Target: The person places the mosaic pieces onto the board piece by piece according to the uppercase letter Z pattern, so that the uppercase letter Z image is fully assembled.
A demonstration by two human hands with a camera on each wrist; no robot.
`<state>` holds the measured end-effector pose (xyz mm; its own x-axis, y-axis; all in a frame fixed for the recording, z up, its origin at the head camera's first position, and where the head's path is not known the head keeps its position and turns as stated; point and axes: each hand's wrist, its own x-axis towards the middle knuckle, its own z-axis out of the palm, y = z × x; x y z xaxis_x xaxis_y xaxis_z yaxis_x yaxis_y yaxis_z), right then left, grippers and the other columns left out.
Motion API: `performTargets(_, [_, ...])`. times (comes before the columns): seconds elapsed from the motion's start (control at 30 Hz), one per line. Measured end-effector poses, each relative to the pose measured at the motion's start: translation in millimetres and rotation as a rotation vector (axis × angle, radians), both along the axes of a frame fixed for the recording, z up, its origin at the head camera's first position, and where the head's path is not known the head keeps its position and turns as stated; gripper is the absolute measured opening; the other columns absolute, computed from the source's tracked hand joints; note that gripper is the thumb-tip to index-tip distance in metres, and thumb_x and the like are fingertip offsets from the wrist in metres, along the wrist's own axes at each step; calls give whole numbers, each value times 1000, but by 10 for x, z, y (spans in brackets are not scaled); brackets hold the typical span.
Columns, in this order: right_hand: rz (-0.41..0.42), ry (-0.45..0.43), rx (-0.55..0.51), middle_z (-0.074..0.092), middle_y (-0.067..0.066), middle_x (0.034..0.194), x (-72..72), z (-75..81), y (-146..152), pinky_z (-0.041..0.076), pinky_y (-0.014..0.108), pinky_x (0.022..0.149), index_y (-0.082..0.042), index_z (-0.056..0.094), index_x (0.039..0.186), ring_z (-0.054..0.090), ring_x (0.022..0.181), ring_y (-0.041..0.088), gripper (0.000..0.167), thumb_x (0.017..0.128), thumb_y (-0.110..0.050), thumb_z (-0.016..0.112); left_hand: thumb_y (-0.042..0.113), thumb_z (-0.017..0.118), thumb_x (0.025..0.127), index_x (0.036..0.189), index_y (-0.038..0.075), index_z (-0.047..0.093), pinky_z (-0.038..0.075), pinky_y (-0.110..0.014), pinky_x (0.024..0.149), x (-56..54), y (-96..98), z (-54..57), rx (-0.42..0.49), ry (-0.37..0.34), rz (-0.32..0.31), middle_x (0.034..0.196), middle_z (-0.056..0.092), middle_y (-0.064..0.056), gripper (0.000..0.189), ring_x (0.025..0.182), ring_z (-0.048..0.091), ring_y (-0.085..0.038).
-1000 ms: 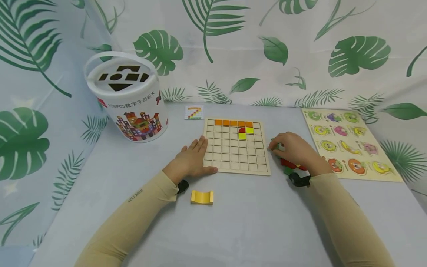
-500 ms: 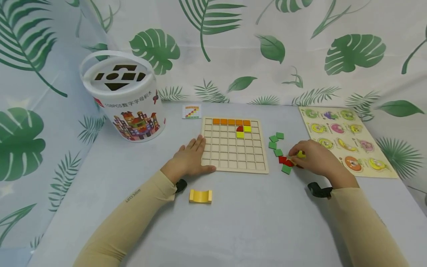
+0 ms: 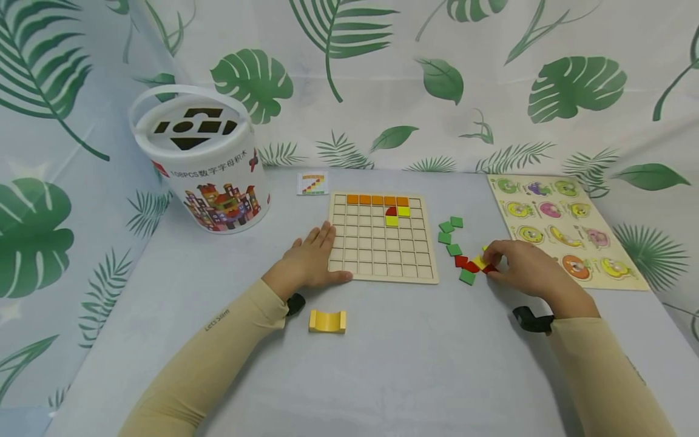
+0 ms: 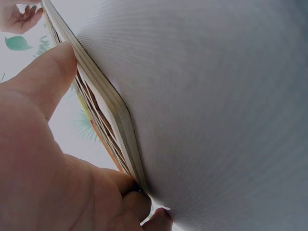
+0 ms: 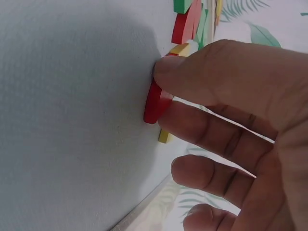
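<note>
My left hand [image 3: 306,264] lies with straight fingers and spread thumb against the left edge of a square wooden grid board [image 3: 374,247]. In its top rows sit several orange tiles [image 3: 377,200], two yellow tiles [image 3: 403,212] and a red quarter-round tile [image 3: 391,212]. To the right of the board, my right hand [image 3: 526,270] is low over a small pile of tiles. The right wrist view has its thumb and index finger pinching a red tile [image 5: 155,102] at the tabletop, the other fingers apart. Yellow tiles [image 3: 480,262] lie partly under that hand.
Several green tiles [image 3: 445,238] lie between board and right hand, with red tiles [image 3: 461,261] beside them. A pattern card [image 3: 313,183] is behind the board, and a white bucket [image 3: 202,164] stands back left. A yellow arch block [image 3: 327,321] lies in front; a fruit puzzle board [image 3: 568,233] is at right.
My right hand has moved from the green tiles beside the board to the right and nearer me, onto the red and yellow tiles. The left hand stays at the board's edge.
</note>
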<state>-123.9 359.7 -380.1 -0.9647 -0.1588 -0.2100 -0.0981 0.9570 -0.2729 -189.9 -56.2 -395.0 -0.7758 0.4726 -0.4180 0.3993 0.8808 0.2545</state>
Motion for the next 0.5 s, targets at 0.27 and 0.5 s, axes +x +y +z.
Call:
performTargets(0.27, [-22, -10, 24, 67, 3, 88, 24, -20, -10, 45, 28, 63, -8, 66, 108, 55, 77, 18, 31, 89, -27, 82, 73, 55, 95, 167, 7, -3, 14, -57, 132, 5, 0, 4, -7, 3, 0, 177, -9, -10, 113, 165, 2, -32])
performTargets(0.5, [5, -45, -9, 64, 2, 85, 93, -16, -53, 45, 28, 57, -13, 65, 110, 53, 74, 17, 29, 85, -14, 80, 74, 54, 96, 167, 7, -4, 14, -56, 133, 3, 2, 5, -11, 3, -1, 176, -10, -9, 113, 165, 1, -32])
